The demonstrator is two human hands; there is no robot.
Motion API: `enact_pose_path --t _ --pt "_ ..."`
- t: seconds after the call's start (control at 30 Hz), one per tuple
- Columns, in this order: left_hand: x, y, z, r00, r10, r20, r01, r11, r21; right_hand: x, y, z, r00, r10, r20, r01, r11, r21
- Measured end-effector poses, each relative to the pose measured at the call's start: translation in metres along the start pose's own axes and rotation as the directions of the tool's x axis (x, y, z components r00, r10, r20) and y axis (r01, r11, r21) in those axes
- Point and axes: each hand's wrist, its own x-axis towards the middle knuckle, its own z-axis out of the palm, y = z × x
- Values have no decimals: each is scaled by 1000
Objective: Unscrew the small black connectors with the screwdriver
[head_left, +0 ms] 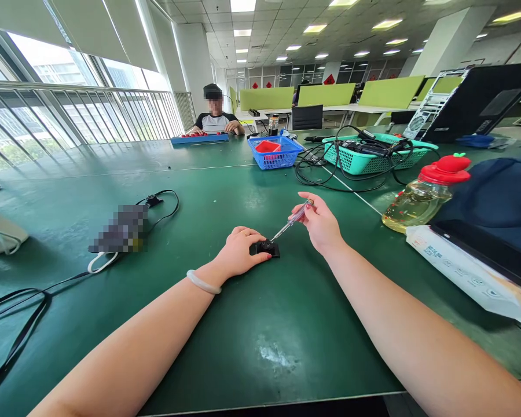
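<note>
On the green table, my left hand (pixel 239 252) grips a small black block-like part (pixel 264 248) between thumb and fingers and steadies it on the tabletop. What kind of part it is, I cannot make out. Held in the fingers of my right hand (pixel 319 223) is a screwdriver (pixel 292 222) with a clear handle and a thin metal shaft. It slants down to the left, and its tip meets or nearly meets the top of the black part.
A blue basket (pixel 275 159) with a red tray and a green basket (pixel 356 163) of cables stand ahead. At right are a red-lidded bottle (pixel 421 197) and a white packet (pixel 464 269). Cables (pixel 30 313) lie left. Another person (pixel 215 113) sits at the far end.
</note>
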Motion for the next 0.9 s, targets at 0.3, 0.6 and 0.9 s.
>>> enact_pose_path --t 0.3,0.6,0.9 --pt "0 1 -1 1000 -4 7 4 1000 -3 -2 -1 4 999 -47 8 47 998 -29" --pt "0 1 -2 995 -89 -53 90 995 31 -2 -3 3 997 -80 7 80 996 -36" --pt "1 0 -3 983 -174 -57 176 983 45 0 3 3 1000 -20 -22 20 1000 -12"
